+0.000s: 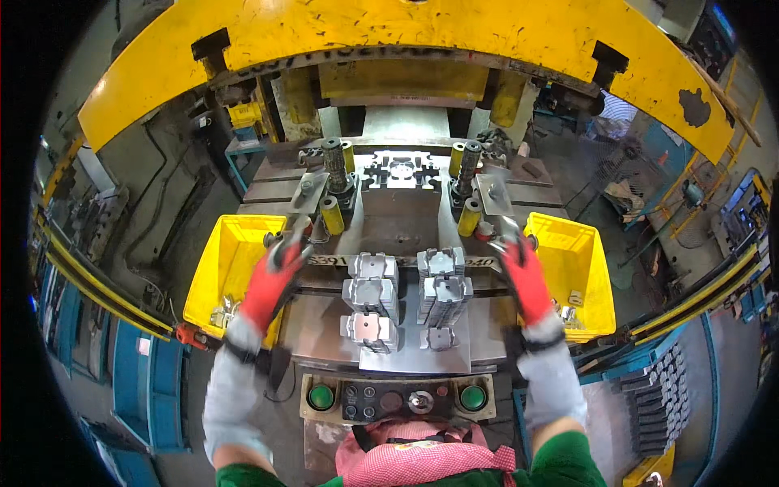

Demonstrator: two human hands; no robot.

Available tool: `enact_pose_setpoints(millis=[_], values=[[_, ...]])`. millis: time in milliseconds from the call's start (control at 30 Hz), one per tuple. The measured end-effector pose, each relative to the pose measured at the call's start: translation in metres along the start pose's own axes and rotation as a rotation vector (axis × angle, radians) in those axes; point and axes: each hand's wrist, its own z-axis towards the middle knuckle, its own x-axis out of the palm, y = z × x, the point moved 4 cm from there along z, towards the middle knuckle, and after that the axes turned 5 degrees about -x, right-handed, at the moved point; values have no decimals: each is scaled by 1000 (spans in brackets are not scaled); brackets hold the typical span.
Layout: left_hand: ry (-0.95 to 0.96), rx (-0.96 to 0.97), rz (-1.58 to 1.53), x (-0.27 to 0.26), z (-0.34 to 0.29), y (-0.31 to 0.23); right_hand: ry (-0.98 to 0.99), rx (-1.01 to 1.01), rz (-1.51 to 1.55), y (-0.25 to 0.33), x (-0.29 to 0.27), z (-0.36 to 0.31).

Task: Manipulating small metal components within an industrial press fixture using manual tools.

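My left hand [274, 280], in a red glove with dark fingers, reaches forward beside the left yellow bin [211, 243]. My right hand [523, 276], gloved alike, mirrors it beside the right yellow bin [588, 260]. A pale, shiny streak shows at the fingertips of each hand; blur hides whether it is a metal piece or part of the glove. Between the hands, several stacks of flat, notched metal plates [372, 296] stand in two columns on a metal sheet [414, 357]. Farther back, a cut-out metal sheet [399, 170] lies in the press die between guide posts [334, 162].
A yellow press beam [406, 28] arches overhead. Small metal scraps [223, 312] lie in the left bin, others in the right. A control panel [398, 400] with two green buttons sits close to my body. Dark metal parts [657, 398] lie in rows at the lower right.
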Motion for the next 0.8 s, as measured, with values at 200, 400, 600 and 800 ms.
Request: enact_pose_setpoints(millis=[200, 400, 600, 800], values=[[311, -125, -6, 144, 133, -10, 325, 201, -40, -52, 137, 130], [242, -99, -343, 110, 113, -15, 153, 140, 297, 1, 108, 90], [-248, -227, -274, -11, -23, 47, -201, 309, 133, 2, -65, -67], [-442, -627, 1, -100, -135, 132, -182, 584, -398, -62, -141, -201]])
